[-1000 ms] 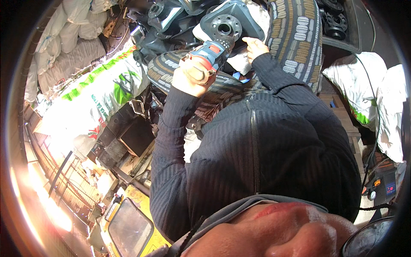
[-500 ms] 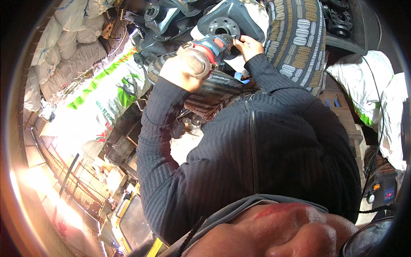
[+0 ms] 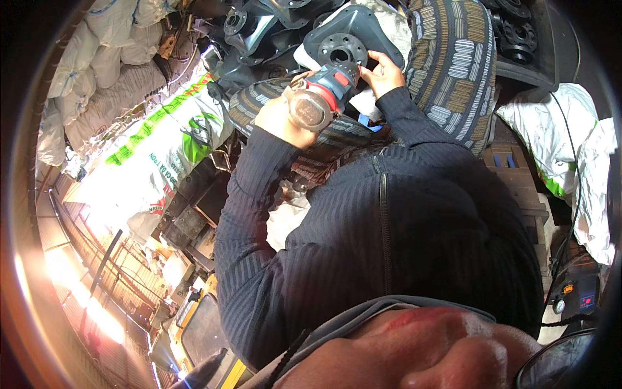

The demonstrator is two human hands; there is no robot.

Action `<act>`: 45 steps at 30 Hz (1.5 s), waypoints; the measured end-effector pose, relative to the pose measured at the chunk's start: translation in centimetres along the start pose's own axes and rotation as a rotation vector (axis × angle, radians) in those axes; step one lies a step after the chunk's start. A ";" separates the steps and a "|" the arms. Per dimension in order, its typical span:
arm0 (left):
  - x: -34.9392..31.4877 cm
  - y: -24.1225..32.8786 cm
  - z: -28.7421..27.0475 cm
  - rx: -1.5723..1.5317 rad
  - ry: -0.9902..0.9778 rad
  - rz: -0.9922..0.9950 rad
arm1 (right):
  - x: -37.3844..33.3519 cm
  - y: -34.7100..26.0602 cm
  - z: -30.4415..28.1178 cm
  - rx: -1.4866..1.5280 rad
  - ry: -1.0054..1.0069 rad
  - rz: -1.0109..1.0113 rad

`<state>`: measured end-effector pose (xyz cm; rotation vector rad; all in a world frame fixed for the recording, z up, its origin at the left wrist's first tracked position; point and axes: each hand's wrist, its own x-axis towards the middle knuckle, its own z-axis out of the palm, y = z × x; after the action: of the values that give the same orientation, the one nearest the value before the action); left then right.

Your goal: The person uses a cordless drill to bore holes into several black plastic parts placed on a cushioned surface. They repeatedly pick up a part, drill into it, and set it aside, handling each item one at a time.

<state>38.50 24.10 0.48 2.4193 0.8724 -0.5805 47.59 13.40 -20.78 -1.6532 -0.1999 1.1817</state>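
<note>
My left hand (image 3: 282, 121) is closed around a blue and red power drill (image 3: 335, 84), its round back end turned up toward me. The drill's nose meets the near edge of a dark metal casting with a round, holed flange (image 3: 338, 49). My right hand (image 3: 385, 76) is beside that nose, thumb and forefinger pinched together. Whatever the right fingertips hold is too small to make out. The casting rests in front of me against a white cloth or sack, beside my patterned trouser leg (image 3: 453, 71).
More dark castings (image 3: 249, 29) are heaped at the far left. A dark bin (image 3: 538, 45) holding round metal parts stands at the far right. White sacks (image 3: 551, 120) lie on the right, and a white and green sack (image 3: 162, 155) on the left. A cable (image 3: 570, 142) hangs at the right.
The drill and my left hand have come slightly nearer and to the right. My right hand keeps its pinch beside the drill's nose. The whole view has shifted a little.
</note>
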 end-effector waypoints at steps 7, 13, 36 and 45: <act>0.2 -1.2 1.6 0.014 0.085 0.105 | -0.3 0.3 -0.2 -0.008 -0.061 0.014; -0.8 -1.7 2.1 0.014 0.009 -0.020 | -0.8 0.1 -0.3 0.052 0.070 -0.067; -6.9 -6.3 2.2 -0.378 -0.270 0.004 | 3.1 -0.1 -0.8 1.022 -0.312 0.901; 10.2 -6.4 10.8 0.143 0.358 0.232 | 2.7 0.6 -1.0 0.779 -0.147 0.635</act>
<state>39.03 26.80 -15.48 2.7564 0.6886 -0.1266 49.48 14.20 -22.95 -0.9409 0.6701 1.5801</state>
